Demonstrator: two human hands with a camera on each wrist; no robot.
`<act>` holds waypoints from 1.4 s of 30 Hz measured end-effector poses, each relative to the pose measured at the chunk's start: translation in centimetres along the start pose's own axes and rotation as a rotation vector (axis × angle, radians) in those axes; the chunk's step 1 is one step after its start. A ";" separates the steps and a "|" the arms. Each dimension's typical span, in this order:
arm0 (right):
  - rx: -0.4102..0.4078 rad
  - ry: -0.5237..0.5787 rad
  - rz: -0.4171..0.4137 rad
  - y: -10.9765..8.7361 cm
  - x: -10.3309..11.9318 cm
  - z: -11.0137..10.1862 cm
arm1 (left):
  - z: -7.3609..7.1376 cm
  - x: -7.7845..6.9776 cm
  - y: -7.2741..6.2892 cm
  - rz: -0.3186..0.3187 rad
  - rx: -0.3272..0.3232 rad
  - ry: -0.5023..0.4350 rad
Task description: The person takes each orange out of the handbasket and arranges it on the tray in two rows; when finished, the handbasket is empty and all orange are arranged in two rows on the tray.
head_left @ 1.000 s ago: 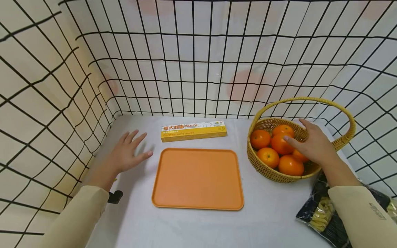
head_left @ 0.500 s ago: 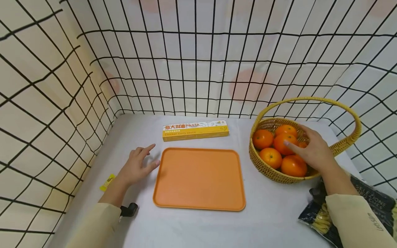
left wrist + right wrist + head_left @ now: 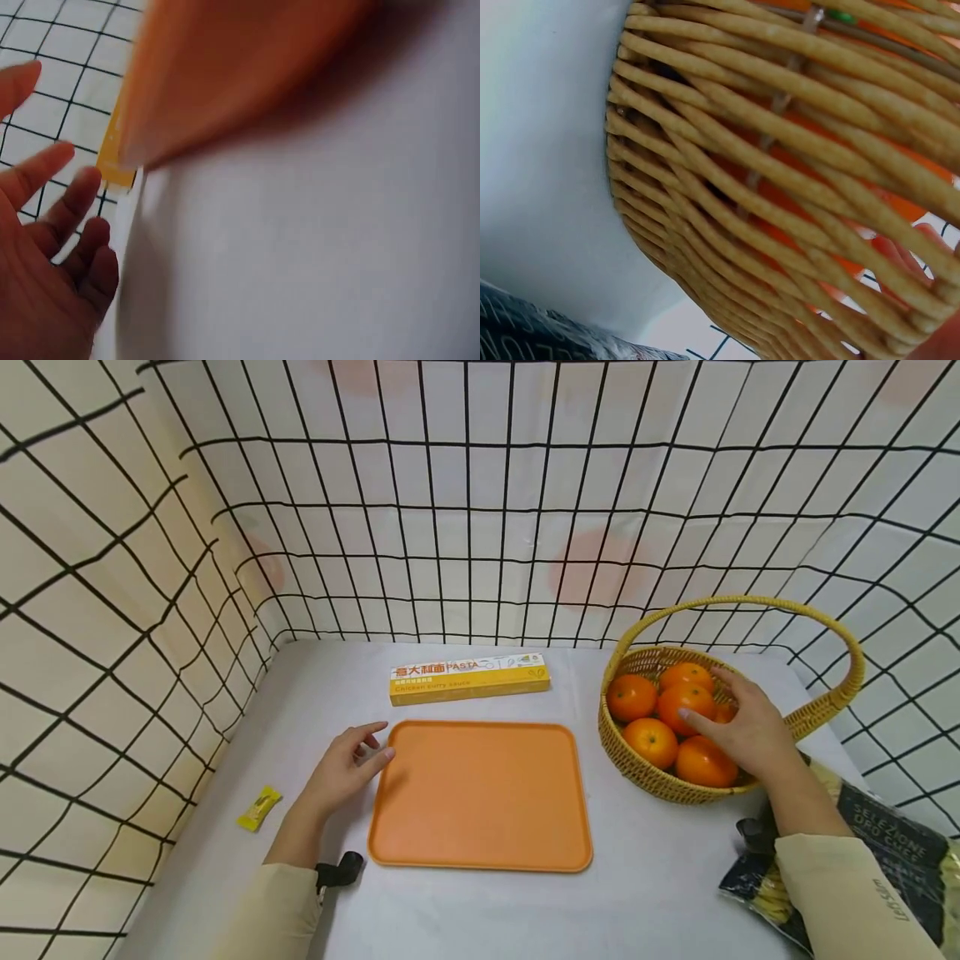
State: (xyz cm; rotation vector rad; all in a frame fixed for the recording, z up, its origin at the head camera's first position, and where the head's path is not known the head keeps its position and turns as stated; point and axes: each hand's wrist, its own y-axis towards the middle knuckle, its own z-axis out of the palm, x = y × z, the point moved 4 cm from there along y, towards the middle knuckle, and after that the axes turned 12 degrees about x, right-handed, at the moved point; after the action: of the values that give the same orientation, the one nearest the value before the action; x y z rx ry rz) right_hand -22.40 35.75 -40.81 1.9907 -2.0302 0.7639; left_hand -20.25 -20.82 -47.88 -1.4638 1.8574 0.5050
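My right hand (image 3: 753,731) reaches over the right side of a wicker basket (image 3: 645,781) with an arched handle. Thumb and fingers are spread, the thumb close to the middle orange (image 3: 684,706); whether it touches is unclear. Several oranges fill the basket. The right wrist view is mostly taken up by the basket's weave (image 3: 780,165), with part of the hand behind it. Beside the upper left corner of an orange tray (image 3: 480,793), my left hand (image 3: 347,768) hovers with loosely bent fingers. It holds nothing, and its fingers (image 3: 64,206) stand apart in the left wrist view.
Behind the tray lies a yellow and white pasta box (image 3: 469,678). A small yellow packet (image 3: 259,808) is at the left. Under the right forearm sits a dark bag of pasta (image 3: 892,835). Black wire mesh (image 3: 510,510) encloses the back and sides of the white-covered table.
The left hand has moved right and down to the tray's corner, and the yellow packet has come into view. The right hand has lowered slightly into the basket, fingers still spread.
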 end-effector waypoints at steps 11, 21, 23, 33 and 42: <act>-0.014 0.003 0.009 0.2 -0.2 0.3 | 1.5 0.4 0.1 -0.050 -0.126 -0.230; -0.027 -0.002 0.024 0.2 -0.1 0.5 | 1.8 1.2 -0.6 -0.089 -0.092 -0.018; -0.023 0.005 0.026 0.3 0.0 0.5 | 1.7 1.3 -0.7 -0.067 -0.091 -0.003; 0.015 -0.009 0.045 0.2 0.1 0.5 | 1.3 1.6 -0.6 -0.051 -0.058 0.036; 0.044 -0.045 0.061 0.5 0.1 1.1 | 1.0 1.7 -0.3 -0.080 -0.015 0.027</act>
State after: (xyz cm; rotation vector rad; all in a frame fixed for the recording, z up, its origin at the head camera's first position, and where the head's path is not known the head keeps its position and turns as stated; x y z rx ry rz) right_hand -22.62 35.12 -41.78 1.9958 -2.1259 0.7899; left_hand -19.81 -21.36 -49.81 -1.5558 1.8113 0.4633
